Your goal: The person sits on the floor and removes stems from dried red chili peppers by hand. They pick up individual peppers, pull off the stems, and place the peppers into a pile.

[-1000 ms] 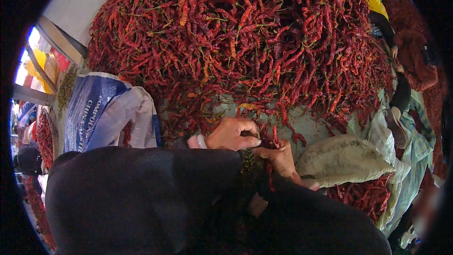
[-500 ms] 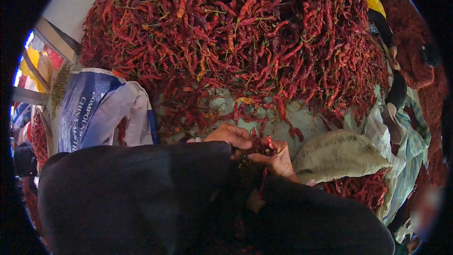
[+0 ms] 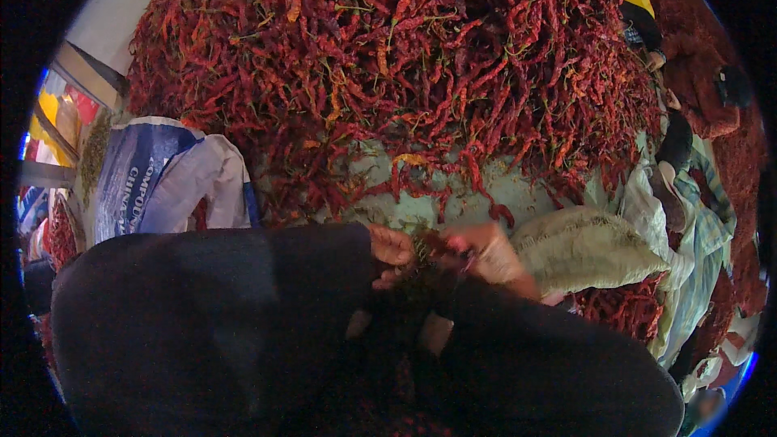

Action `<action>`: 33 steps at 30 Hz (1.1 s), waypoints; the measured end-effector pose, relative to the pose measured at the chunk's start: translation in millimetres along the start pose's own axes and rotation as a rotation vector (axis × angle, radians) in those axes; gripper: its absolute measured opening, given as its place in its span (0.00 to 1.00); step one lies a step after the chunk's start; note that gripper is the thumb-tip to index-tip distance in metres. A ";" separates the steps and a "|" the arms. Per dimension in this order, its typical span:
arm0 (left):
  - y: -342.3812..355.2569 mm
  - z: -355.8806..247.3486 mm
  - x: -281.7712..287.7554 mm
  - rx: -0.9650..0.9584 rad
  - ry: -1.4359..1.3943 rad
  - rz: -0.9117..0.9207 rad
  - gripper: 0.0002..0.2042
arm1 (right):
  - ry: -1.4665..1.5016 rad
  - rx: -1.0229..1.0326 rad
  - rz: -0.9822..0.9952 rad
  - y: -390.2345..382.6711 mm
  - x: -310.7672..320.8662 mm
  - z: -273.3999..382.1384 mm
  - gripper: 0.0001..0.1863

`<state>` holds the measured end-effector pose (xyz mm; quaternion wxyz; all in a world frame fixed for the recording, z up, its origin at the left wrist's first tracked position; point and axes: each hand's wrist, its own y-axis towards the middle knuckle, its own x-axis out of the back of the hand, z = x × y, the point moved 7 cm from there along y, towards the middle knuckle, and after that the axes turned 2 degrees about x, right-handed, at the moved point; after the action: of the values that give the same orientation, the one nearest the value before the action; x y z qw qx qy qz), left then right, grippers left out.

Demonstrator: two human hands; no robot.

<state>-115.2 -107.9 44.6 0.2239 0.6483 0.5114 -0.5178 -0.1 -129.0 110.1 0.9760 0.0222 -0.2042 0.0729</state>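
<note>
Above my lap, my left hand (image 3: 390,251) has its fingers curled closed; what they hold, if anything, is hidden. Beside its fingertips is a tuft of greenish stems (image 3: 422,252). My right hand (image 3: 498,257), smeared by motion, is closed around a few dried red chillies (image 3: 458,243). A huge heap of dried red chillies (image 3: 388,57) with pale stems rises in front of both hands. Dark cloth (image 3: 202,316) covers my lap and hides part of the left hand.
A white and blue woven sack (image 3: 218,174) stands at left. To the right, an olive sack (image 3: 587,247) lies over more chillies (image 3: 623,307). Loose chillies (image 3: 413,186) are scattered on the pale floor sheet (image 3: 380,166). Another person's arm (image 3: 643,28) shows at far right.
My hands have drawn apart; the left dropped slightly, and the right moved a little rightward with chillies in it. The whole view has shifted slightly.
</note>
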 end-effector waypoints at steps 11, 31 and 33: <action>25.7 19.3 9.5 -0.227 1.199 -0.143 0.15 | -0.711 -0.730 0.021 -26.7 117.3 -132.3 0.16; 22.6 30.3 49.5 -0.066 0.756 -0.405 0.11 | -0.804 -0.596 -0.131 -5.0 104.1 -129.8 0.16; 14.9 17.8 39.1 -0.124 0.607 -0.459 0.11 | -0.678 -0.606 -0.171 12.9 102.5 -107.3 0.17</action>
<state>-112.1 -111.2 -0.7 -0.0208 0.6258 0.7167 -0.3070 133.2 -94.7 53.2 0.8190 -0.2249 -0.5215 -0.0823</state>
